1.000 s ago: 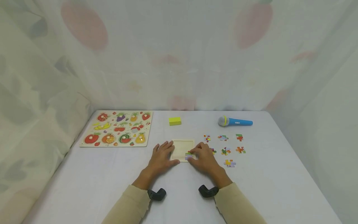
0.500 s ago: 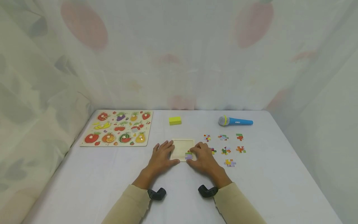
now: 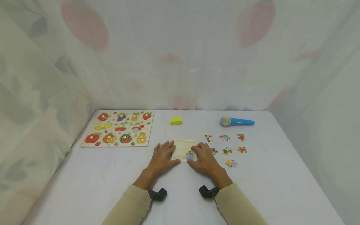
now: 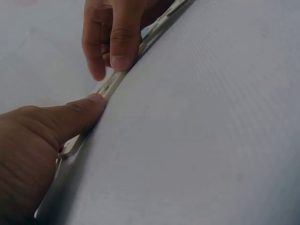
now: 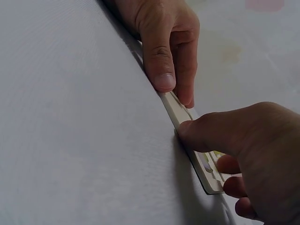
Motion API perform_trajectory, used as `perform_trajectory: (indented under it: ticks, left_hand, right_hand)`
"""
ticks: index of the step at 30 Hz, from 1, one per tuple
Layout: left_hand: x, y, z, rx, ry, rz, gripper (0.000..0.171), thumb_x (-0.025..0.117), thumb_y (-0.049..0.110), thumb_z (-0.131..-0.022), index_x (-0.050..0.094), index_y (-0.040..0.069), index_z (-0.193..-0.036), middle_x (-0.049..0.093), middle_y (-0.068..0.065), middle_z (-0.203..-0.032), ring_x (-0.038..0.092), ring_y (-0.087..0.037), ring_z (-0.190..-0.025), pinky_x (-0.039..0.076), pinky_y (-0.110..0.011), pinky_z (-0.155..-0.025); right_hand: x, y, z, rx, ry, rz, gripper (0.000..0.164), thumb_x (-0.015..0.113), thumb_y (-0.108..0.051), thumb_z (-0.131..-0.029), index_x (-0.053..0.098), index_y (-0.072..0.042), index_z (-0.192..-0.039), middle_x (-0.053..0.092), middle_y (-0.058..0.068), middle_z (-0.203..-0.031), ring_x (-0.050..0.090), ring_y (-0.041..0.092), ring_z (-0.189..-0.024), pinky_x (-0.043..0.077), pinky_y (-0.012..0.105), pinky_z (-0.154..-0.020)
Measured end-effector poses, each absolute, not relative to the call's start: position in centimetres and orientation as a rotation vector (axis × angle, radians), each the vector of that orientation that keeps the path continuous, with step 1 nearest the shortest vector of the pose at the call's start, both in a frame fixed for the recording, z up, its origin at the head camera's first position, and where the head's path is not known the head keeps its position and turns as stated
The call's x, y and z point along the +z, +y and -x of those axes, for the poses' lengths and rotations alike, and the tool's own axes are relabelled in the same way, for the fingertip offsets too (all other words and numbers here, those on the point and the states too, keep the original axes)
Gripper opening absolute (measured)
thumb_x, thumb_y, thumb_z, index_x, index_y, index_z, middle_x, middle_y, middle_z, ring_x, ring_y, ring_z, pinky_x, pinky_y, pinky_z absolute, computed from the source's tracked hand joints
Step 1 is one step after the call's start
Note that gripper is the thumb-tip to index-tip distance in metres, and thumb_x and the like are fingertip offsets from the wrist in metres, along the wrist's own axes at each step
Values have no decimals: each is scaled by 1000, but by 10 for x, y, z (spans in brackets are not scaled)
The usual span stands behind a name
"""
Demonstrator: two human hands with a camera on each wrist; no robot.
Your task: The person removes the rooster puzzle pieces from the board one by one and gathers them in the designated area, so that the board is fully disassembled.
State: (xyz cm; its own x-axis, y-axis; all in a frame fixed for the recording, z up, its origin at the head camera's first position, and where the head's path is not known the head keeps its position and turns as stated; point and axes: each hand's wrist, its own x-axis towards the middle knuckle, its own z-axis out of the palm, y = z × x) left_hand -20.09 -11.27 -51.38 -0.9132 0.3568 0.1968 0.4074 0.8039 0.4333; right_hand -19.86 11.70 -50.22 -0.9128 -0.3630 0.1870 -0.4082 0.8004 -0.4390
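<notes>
My left hand (image 3: 163, 157) holds the near left corner of a small square wooden puzzle tray (image 3: 180, 151), its thumb along the front edge and its fingers at the left side. At the opposite side, my right hand (image 3: 205, 158) grips the near right corner, thumb (image 5: 194, 133) on the front rim and fingers curled at the right side. A purple and green jigsaw piece (image 3: 189, 156) lies in the tray's near right part, beside the right thumb and index finger. In the left wrist view, the tray shows edge-on between both hands, so its inside is mostly hidden.
Several loose jigsaw pieces (image 3: 227, 151) lie right of the tray; one is partly behind the right hand. A fruit puzzle board (image 3: 116, 128) lies back left, a yellow block (image 3: 176, 121) behind the tray, a blue toy microphone (image 3: 237, 121) back right. Curtains surround the white table.
The jigsaw piece, pinched by the right hand earlier, now lies straighter in the tray's corner. My right thumb has slid slightly down onto the front rim. The left hand has stayed still.
</notes>
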Motion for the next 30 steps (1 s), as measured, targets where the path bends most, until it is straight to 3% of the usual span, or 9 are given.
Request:
perform_trajectory:
  ticks: [6,13,21,30]
  left_hand:
    - [-514,-113,201,-721,-2875,621,73,74,50,-79,58,4,-133,42,-7,-148,31,-27,-138,13,-54,-110]
    - [-515,-113,201,-706,-2867,630,73,76,49,-78,58,4,-132,43,-8,-147,32,-28,-137,14,-54,-110]
    - [-513,-112,201,-697,-2876,624,72,75,48,-79,58,4,-133,43,-8,-147,32,-28,-138,14,-54,-110]
    - [-513,-111,200,-720,-2889,609,73,76,46,-78,56,4,-134,42,-7,-148,30,-27,-139,13,-54,-110]
  right_hand:
    - [-501,116,198,708,-2907,-595,39,73,-39,-80,72,-13,-109,50,0,-105,43,20,-95,39,39,-81]
    - [-501,116,198,772,-2867,-610,36,76,-35,-76,62,-15,-103,54,-1,-104,45,20,-95,38,43,-84]
    - [-500,117,197,904,-2865,-636,33,77,-28,-78,62,-16,-105,56,-8,-96,47,15,-93,37,39,-86]
    - [-501,116,197,1065,-2799,-721,21,76,-16,-78,66,-16,-97,55,-9,-84,47,11,-82,42,33,-75]
